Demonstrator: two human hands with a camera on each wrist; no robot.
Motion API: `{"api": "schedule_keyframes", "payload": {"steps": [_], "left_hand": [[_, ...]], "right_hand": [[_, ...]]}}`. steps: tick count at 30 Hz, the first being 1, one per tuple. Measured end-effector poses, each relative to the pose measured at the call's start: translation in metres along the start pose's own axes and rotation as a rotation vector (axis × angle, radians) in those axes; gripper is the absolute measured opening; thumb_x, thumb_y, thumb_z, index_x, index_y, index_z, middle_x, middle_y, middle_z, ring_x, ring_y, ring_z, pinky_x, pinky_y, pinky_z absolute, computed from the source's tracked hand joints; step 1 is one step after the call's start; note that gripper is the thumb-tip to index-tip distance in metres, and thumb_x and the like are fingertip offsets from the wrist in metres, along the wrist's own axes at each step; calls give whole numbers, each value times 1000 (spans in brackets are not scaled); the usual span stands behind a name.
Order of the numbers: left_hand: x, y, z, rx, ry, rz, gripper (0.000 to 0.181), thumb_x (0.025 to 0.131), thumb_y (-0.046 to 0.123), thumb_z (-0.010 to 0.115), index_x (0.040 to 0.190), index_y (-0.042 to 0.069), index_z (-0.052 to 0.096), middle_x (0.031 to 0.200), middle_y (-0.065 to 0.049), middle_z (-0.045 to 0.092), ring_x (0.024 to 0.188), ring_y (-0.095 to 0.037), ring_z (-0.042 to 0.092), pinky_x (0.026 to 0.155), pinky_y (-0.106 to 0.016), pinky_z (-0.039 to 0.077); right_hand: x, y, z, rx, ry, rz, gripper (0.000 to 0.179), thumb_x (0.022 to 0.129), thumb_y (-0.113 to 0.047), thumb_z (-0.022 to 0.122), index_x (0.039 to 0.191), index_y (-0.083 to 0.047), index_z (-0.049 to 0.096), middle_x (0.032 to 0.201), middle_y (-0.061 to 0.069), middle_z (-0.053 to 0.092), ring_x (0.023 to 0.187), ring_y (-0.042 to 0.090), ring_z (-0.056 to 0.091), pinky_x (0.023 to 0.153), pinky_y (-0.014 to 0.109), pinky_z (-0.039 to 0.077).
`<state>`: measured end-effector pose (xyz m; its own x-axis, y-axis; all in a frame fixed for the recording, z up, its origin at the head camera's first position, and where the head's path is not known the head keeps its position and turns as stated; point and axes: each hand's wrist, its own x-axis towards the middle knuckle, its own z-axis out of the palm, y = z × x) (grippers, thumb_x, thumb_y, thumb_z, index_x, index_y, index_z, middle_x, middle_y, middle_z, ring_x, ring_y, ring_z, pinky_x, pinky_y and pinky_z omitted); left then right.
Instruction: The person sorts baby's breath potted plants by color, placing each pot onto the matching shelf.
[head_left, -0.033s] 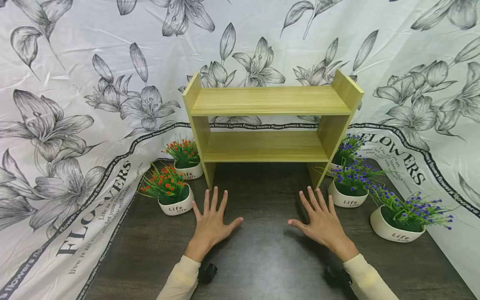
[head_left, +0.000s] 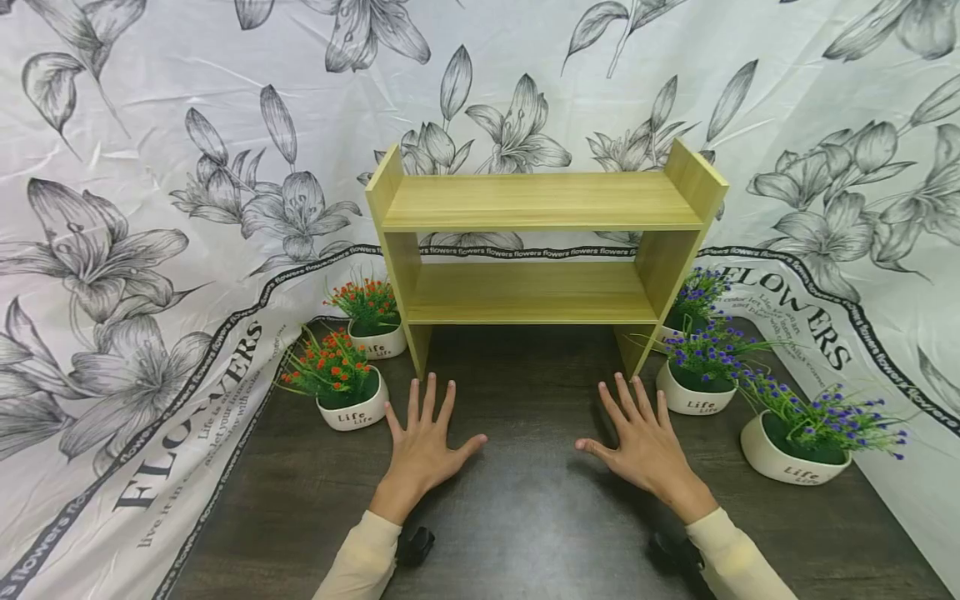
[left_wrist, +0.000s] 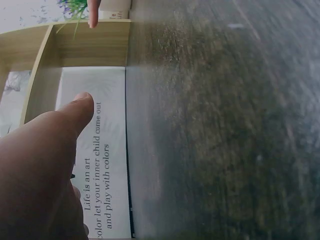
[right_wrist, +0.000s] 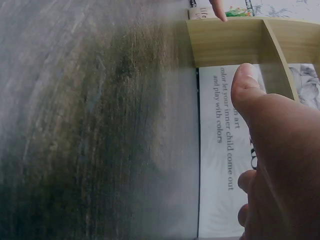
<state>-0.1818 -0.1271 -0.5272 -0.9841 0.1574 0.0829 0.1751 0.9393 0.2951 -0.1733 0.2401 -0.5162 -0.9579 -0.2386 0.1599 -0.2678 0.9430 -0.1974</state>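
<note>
Both hands show with fingers spread, palms down and holding nothing. My left hand [head_left: 426, 450] lies closest to the front pot of orange-red flowers [head_left: 352, 414], its little finger near the pot's side. On the other side, my right hand [head_left: 641, 446] is nearest a white pot of purple flowers [head_left: 697, 400]. Between and beyond the fingertips stands a two-tier wooden shelf [head_left: 536, 200] with bare boards. In the left wrist view the thumb [left_wrist: 82, 107] appears apart from the tabletop; in the right wrist view the other thumb [right_wrist: 245, 82] does too.
A second orange-red flower pot [head_left: 381, 343] stands behind the first, beside the shelf's left side. More purple flowers [head_left: 697, 287] sit at the shelf's right, and another purple pot [head_left: 795, 467] is farther right. White flower-printed cloth [head_left: 225, 50] surrounds the dark table [head_left: 525, 533].
</note>
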Motion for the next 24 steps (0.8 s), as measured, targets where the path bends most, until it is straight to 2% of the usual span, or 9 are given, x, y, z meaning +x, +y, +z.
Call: {"api": "schedule_keyframes", "payload": {"steps": [10,15,17,19,21,22,24], "left_hand": [[0,0,-1,6,-5,0,107,92,86,52,173,30,9,181,-6,-7,167,-37,-10,124,-82,-7],[2,-1,-1,23,19,26,107,93,82,57,174,29,11,182,-7,-3,168,-40,-4,126,-81,1],[4,-2,0,28,57,56,103,95,76,62,174,26,16,181,-11,6,167,-42,5,127,-79,9],[6,-3,0,6,138,92,93,98,62,69,170,18,31,176,-16,28,163,-42,26,125,-74,26],[8,-4,-1,-25,243,127,76,100,46,75,161,11,49,159,-19,53,146,-41,53,115,-64,48],[9,-4,-2,-53,299,142,64,99,38,78,153,8,58,147,-18,64,133,-38,64,105,-59,57],[12,-5,-6,-110,405,166,39,99,24,80,132,6,73,121,-14,77,103,-31,77,81,-49,65]], "right_hand": [[-2,2,5,8,16,-9,109,90,-79,64,171,-17,26,180,16,13,164,47,13,130,73,7],[-2,0,2,50,16,0,109,91,-76,66,171,-14,27,179,20,14,164,48,16,131,69,13],[-2,-1,0,69,42,1,106,92,-72,69,169,-10,31,176,24,22,161,49,23,130,67,20],[-4,-2,-3,73,105,8,97,94,-65,72,165,-6,41,167,28,39,153,49,41,121,66,40],[-5,-2,-7,78,175,22,85,96,-57,75,158,-4,51,152,29,58,132,47,63,100,62,58],[-6,-2,-10,82,207,31,78,97,-53,76,154,-3,56,141,28,67,116,45,71,85,59,62],[-8,0,-14,92,265,52,63,98,-44,77,144,-4,65,121,24,77,89,40,76,62,54,61]]}}
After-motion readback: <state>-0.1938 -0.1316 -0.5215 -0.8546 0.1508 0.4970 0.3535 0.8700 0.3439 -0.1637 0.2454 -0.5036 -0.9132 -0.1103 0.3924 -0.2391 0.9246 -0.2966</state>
